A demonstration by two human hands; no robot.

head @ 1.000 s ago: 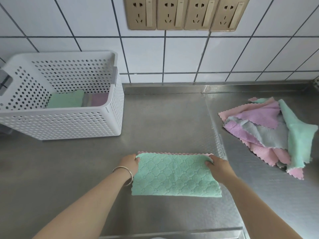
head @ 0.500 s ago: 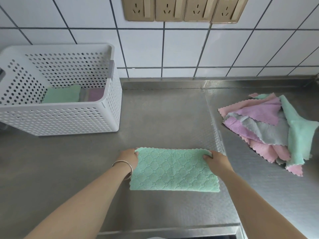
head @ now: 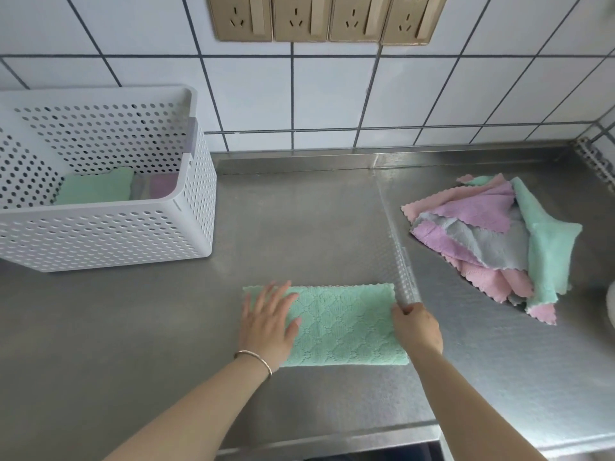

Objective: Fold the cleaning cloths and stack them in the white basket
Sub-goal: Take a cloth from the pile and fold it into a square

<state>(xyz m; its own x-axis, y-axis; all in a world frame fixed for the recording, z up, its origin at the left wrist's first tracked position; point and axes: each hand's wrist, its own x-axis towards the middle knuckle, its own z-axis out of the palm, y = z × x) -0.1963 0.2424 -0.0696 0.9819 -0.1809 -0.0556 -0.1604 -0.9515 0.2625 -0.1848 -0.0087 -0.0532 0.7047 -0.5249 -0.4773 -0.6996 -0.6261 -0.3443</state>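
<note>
A green cleaning cloth [head: 342, 324], folded in half into a long rectangle, lies flat on the steel counter in front of me. My left hand [head: 268, 322] rests flat on its left end, fingers spread. My right hand [head: 416, 327] pinches the cloth's right edge. The white perforated basket [head: 109, 234] stands at the back left; a folded green cloth [head: 95, 189] and a purple one lie inside it. A loose pile of pink, purple, grey and green cloths [head: 492, 237] sits at the right.
The tiled wall with a row of gold sockets [head: 327, 16] runs behind the counter. The counter's front edge [head: 332, 440] is just below my forearms. A white rounded object [head: 610, 307] pokes in at the far right edge.
My left hand let go of the cloth's top-left corner and now lies flat on its left end. My right hand slid down to the right edge.
</note>
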